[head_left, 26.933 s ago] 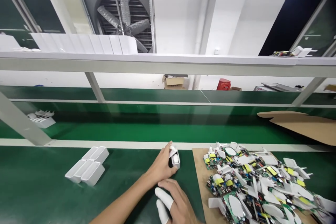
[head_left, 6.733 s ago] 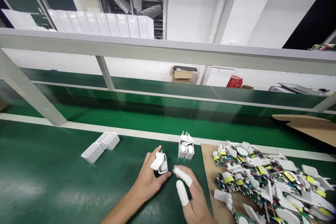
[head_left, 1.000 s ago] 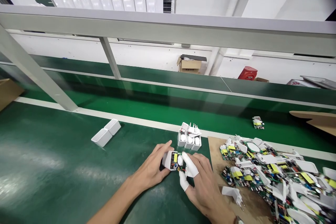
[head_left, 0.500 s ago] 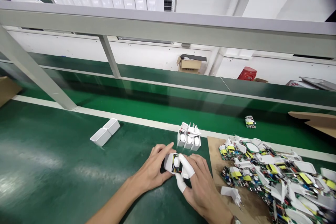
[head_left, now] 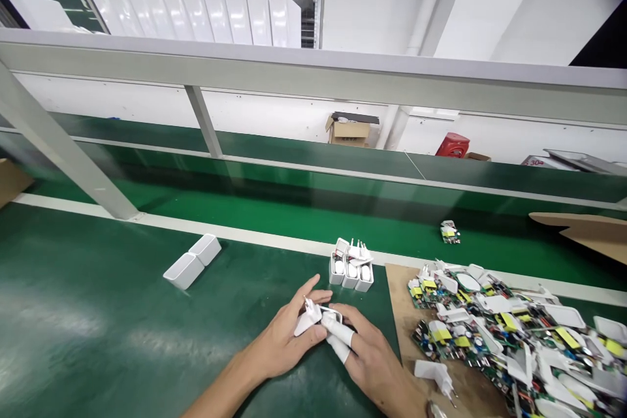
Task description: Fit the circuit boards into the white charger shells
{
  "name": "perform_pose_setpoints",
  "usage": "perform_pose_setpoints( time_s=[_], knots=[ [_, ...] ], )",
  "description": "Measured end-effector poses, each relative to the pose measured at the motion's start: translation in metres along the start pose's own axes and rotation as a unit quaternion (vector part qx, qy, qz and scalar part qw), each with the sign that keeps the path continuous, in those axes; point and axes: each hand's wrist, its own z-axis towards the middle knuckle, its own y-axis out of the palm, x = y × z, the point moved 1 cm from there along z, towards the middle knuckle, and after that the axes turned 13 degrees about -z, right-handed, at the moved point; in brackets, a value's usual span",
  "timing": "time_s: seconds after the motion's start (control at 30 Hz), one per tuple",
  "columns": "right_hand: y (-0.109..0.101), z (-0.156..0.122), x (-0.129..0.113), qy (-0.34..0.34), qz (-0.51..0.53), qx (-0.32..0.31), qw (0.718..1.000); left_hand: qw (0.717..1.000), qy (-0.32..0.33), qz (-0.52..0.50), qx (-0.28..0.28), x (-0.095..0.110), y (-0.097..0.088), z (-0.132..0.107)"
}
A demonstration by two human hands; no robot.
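Note:
My left hand [head_left: 283, 341] is wrapped round a white power adapter whose plug piece [head_left: 307, 320], with pins, now points up and left. My right hand [head_left: 376, 354] pinches the adapter from the other side; white finger cots [head_left: 339, 334] cover its thumb and a finger. Between the hands the adapter's body is mostly hidden. Just beyond them stand several open white adapter housings [head_left: 351, 279] in a row, with round white parts, loose covers and pins showing. Two more white housings [head_left: 184, 270] lie end to end at the left.
On a brown board [head_left: 402, 313] at the right lies a heap of circuit boards and white covers [head_left: 494, 320]. A white plug cover [head_left: 435, 375] sits nearer me. One circuit board [head_left: 449, 232] lies on the green belt [head_left: 274, 212] behind. A grey frame [head_left: 294, 65] spans the background.
The adapter has been turned between my hands: its open end with the circuit parts faced up before, and now the plug piece with pins shows. The view has tilted up slightly.

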Motion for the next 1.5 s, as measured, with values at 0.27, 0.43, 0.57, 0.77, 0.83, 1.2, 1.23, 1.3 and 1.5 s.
perform_pose_setpoints(
  time_s=[0.27, 0.43, 0.57, 0.77, 0.83, 1.2, 1.23, 1.3, 1.5],
  knots=[
    [-0.003, -0.001, -0.003, 0.013, -0.014, 0.033, 0.999, 0.998, 0.044, 0.008, 0.04, -0.005, -0.002, -0.002],
    [0.005, -0.002, -0.004, 0.035, -0.041, -0.009, 0.998, 0.992, 0.079, 0.066, 0.079, 0.002, 0.001, 0.001],
    [0.005, -0.004, -0.006, 0.048, -0.062, 0.015, 0.997, 0.99, 0.079, 0.092, 0.072, 0.007, 0.0, 0.004],
    [0.0, 0.0, -0.009, 0.074, -0.031, -0.01, 0.997, 0.992, 0.07, 0.079, 0.069, 0.011, 0.0, 0.008],
    [-0.001, 0.002, -0.01, 0.066, -0.038, -0.023, 0.997, 0.993, 0.066, 0.075, 0.067, 0.011, 0.0, 0.007],
    [0.007, -0.015, 0.011, 0.159, 0.133, 0.026, 0.978, 0.994, 0.052, 0.065, 0.066, 0.015, -0.001, 0.007],
    [0.006, -0.012, 0.008, 0.137, 0.124, 0.018, 0.983, 0.994, 0.051, 0.066, 0.066, 0.014, -0.002, 0.006],
    [0.005, -0.006, 0.002, 0.123, 0.129, 0.002, 0.984, 0.994, 0.046, 0.065, 0.071, 0.012, -0.003, 0.005],
    [0.012, 0.011, -0.016, 0.345, 0.474, 0.043, 0.809, 0.979, 0.146, 0.117, 0.077, 0.01, 0.008, -0.003]
  ],
)
